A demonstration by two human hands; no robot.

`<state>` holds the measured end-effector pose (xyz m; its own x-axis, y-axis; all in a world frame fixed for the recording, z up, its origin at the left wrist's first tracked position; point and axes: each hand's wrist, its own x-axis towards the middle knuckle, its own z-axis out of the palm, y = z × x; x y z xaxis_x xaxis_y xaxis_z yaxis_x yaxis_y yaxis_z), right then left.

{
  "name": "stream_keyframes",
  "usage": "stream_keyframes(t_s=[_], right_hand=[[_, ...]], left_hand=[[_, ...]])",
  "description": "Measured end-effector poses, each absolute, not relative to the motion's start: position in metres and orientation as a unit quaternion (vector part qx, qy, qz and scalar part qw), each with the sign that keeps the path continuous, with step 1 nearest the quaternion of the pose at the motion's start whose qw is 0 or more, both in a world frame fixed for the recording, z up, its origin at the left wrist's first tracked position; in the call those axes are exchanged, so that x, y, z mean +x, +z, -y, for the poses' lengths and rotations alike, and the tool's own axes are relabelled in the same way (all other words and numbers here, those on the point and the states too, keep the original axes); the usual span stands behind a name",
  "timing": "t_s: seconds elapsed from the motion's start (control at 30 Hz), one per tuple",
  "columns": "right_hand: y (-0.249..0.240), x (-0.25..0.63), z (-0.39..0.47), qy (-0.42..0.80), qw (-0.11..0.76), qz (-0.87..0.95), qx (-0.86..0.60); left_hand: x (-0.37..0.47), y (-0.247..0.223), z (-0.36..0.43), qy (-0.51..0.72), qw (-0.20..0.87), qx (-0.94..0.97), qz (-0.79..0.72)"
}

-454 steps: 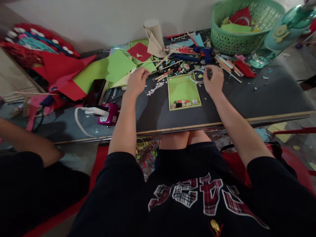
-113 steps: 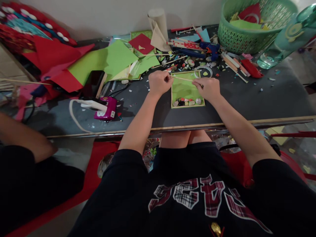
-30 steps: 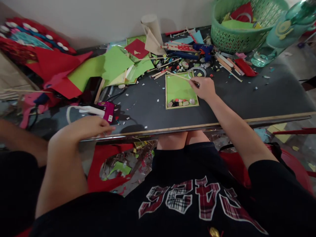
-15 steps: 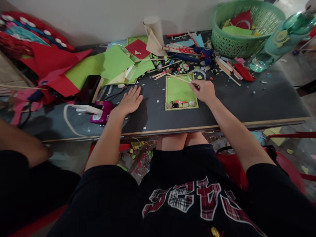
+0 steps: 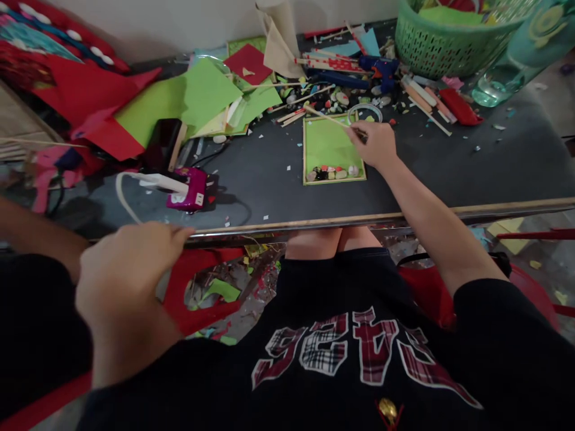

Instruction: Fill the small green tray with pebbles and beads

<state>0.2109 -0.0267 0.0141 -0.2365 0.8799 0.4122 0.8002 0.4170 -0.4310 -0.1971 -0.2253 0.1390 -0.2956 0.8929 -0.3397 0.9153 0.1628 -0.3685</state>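
Observation:
My right hand [image 5: 374, 143] is closed around a thin wooden stick [image 5: 327, 117], whose free end points up and to the left. Beneath the stick lies a square green panel [image 5: 330, 143] with a thin light border. Small pebbles in white, black and red [image 5: 332, 173] line the panel's near edge. A clear ring-shaped roll of tape [image 5: 365, 112] rests by the panel's top right corner. My left hand [image 5: 130, 269] is raised at the table's front edge, smeared by motion; its fingers are mostly hidden, and nothing shows in it.
A purple power adapter [image 5: 188, 188] with a white plug and a black phone [image 5: 162, 143] sit at left. Behind are green paper sheets [image 5: 211, 90], loose pebbles, a blue glue gun [image 5: 380, 69], a green basket [image 5: 440, 45] and a bottle [image 5: 507, 66]. Another person's arm [image 5: 40, 236] is at far left.
My left hand has lifted off the tabletop and come back toward my body, down and left. My right hand still grips the stick over the green panel. The view has tilted slightly downward.

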Motion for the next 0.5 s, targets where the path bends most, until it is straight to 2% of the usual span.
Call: stream_keyframes(t_s=[0.07, 0.13, 0.33, 0.4, 0.5], right_hand=[[0.013, 0.212, 0.027, 0.054, 0.33, 0.771, -0.542], [0.014, 0.213, 0.03, 0.045, 0.344, 0.754, -0.557], [0.021, 0.213, 0.036, 0.03, 0.326, 0.72, -0.612], [0.023, 0.213, 0.038, 0.035, 0.314, 0.726, -0.611], [0.025, 0.212, 0.04, 0.053, 0.298, 0.751, -0.587]], left_hand=[[-0.157, 0.158, 0.191, -0.253, -0.003, 0.58, -0.775], [-0.116, 0.162, 0.148, -0.135, -0.018, 0.66, -0.739], [-0.037, 0.097, 0.037, 0.227, 0.016, 0.749, -0.622], [-0.025, 0.072, 0.019, 0.262, 0.048, 0.791, -0.551], [-0.022, 0.048, 0.012, 0.236, 0.1, 0.841, -0.477]])
